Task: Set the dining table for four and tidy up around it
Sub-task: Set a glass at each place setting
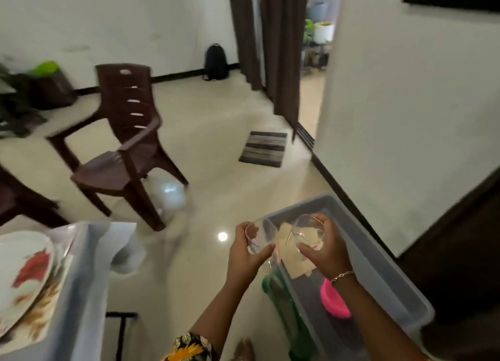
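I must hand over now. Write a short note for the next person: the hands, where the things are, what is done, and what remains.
Left hand grips one clear drinking glass; right hand grips a second clear glass.
Both glasses are held above the grey translucent plastic bin, which also holds a pink plastic bowl.
Done: a white plate with a red flower print lies on the cloth-covered table.
Left: probably carry both glasses to the table. The rest of the table is out of view, so check what is missing.
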A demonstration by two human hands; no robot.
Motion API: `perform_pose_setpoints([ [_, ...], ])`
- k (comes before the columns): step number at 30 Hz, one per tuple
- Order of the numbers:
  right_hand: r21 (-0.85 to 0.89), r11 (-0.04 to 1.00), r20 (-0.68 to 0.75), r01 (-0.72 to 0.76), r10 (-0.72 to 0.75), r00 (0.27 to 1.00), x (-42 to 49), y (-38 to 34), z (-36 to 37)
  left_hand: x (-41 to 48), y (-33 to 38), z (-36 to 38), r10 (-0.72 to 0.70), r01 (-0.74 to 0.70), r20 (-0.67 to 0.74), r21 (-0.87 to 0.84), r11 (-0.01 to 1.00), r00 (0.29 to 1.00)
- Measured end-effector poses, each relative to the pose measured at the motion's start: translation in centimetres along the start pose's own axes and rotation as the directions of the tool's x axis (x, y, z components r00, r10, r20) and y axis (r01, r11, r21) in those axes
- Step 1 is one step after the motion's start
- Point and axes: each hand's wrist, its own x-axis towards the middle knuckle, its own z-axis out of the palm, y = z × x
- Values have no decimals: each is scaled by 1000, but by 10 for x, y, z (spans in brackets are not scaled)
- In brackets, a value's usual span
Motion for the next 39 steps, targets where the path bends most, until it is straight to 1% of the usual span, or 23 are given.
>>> perform_pose_setpoints([
  [3, 8, 996, 76, 87, -88, 993, 16, -27, 42, 7, -15, -42, -62, 55, -146, -52, 997, 987],
  [6, 59, 989, 159, 136, -144, 977, 43, -53, 95, 23, -30, -87, -111, 90, -255, -93, 992, 960],
  [11, 91, 972, 252, 217, -234, 939, 95, -99, 195, 70, -59, -175, -128, 107, -364, -78, 991, 923],
  [17, 130, 950, 341, 284, -312, 887, 152, -164, 298, 126, -80, -277, -110, 101, -531, -45, 994, 841],
  [20, 166, 939, 397, 300, -342, 851, 176, -190, 341, 147, -91, -315, -132, 105, -582, -80, 991, 803],
  [26, 269, 919, 530, 288, -390, 753, 224, -241, 427, 184, -117, -375, -201, 140, -707, -144, 980, 678],
  [28, 297, 909, 572, 293, -414, 708, 242, -256, 459, 199, -128, -395, -224, 172, -751, -149, 974, 620],
  [30, 330, 890, 614, 314, -455, 644, 263, -271, 492, 218, -137, -416, -233, 209, -796, -137, 968, 558],
  [34, 390, 822, 691, 414, -559, 458, 314, -300, 549, 263, -149, -456, -234, 263, -876, -129, 956, 421],
  [36, 419, 794, 720, 440, -586, 371, 343, -314, 571, 285, -151, -468, -263, 285, -902, -167, 944, 343],
  [38, 451, 769, 744, 454, -604, 285, 368, -327, 593, 305, -154, -478, -280, 291, -927, -204, 935, 251],
  [39, 462, 763, 754, 452, -607, 251, 378, -331, 605, 313, -154, -481, -292, 293, -932, -224, 930, 214],
])
